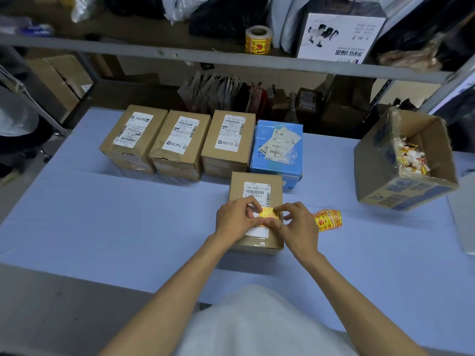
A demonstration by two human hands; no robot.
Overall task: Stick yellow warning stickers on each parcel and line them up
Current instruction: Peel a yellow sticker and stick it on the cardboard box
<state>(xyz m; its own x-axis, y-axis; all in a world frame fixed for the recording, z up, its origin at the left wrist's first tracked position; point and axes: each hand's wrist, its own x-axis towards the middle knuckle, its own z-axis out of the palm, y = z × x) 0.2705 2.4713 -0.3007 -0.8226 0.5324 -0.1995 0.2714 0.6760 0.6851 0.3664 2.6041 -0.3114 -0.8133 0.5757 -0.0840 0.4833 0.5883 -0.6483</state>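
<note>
A brown parcel [253,187] with a white shipping label lies in the middle of the blue table. Over its near half, my left hand [236,219] and my right hand [299,224] both pinch a yellow warning sticker [268,214] between thumbs and fingers. Behind it stands a row of three brown parcels [132,140], [180,147], [227,145] and a blue parcel [279,150]. A short strip of yellow stickers [327,219] lies on the table just right of my right hand.
An open cardboard box [403,181] holding crumpled sticker backings sits tilted at the right. A roll of yellow stickers [258,39] and a white carton [339,34] stand on the shelf above. Paper bags and boxes fill the space behind the blue table [115,227].
</note>
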